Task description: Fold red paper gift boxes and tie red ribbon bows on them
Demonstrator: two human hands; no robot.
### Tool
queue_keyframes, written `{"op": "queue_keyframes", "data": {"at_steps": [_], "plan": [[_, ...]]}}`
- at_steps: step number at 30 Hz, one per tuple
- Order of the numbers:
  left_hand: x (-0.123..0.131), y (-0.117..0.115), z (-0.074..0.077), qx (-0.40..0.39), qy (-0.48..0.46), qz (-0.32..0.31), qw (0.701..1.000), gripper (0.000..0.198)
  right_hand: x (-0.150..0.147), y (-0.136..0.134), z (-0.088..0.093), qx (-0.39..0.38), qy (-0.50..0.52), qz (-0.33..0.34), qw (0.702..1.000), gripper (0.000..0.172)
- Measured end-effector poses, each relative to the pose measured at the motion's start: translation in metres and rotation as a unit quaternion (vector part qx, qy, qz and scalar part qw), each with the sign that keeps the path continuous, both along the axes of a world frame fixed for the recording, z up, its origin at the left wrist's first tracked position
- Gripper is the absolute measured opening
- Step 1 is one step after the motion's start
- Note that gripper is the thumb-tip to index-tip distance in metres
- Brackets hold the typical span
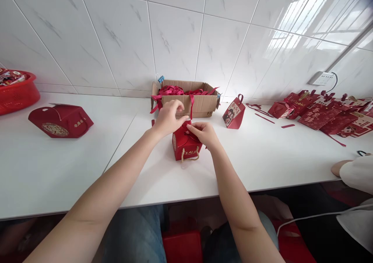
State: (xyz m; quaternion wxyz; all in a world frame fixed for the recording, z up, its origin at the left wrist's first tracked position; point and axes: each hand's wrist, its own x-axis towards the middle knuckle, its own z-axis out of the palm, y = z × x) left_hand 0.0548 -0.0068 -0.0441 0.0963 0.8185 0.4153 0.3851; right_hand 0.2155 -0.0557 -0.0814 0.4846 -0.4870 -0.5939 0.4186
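Note:
A small red gift box (184,147) with a gold rope handle stands on the white table (58,166) in front of me. My left hand (169,117) is closed in a pinch over the box's top, gripping a red ribbon (186,125) there. My right hand (204,134) pinches the same ribbon from the right side, resting on the box's top flaps. Both sets of fingers are curled tight around the ribbon.
A cardboard box (186,100) full of red ribbons sits just behind. A flattened red box (61,120) lies left, a red basket (16,92) far left. One finished box (234,113) and a pile of red boxes (326,113) lie right. Another person's arm (354,171) rests at the right edge.

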Motion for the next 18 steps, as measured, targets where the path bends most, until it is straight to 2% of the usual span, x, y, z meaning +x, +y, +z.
{"op": "queue_keyframes", "data": {"at_steps": [2,3,6,11,15,18], "plan": [[-0.006,-0.004,-0.011,-0.063,-0.044,0.05,0.996,0.022,-0.003,0.001,-0.001,0.004,-0.003,-0.004,1.0,0.028],[-0.008,-0.005,-0.016,-0.109,-0.052,0.053,0.991,0.028,-0.004,0.001,-0.001,0.007,-0.005,-0.004,1.0,0.028],[-0.012,-0.011,-0.028,-0.206,-0.087,0.008,0.975,0.039,-0.006,0.0,-0.003,0.019,-0.002,-0.003,1.0,0.027],[-0.012,-0.019,-0.038,-0.211,-0.215,-0.059,0.952,0.026,-0.01,0.001,-0.01,0.029,0.056,-0.016,0.998,0.026],[-0.01,-0.024,-0.042,-0.229,-0.256,-0.105,0.933,0.021,-0.012,0.003,-0.016,0.057,0.07,-0.03,0.995,0.034],[-0.009,-0.027,-0.041,-0.244,-0.284,-0.123,0.919,0.026,-0.014,0.003,-0.017,0.084,0.046,-0.024,0.995,0.026]]}}
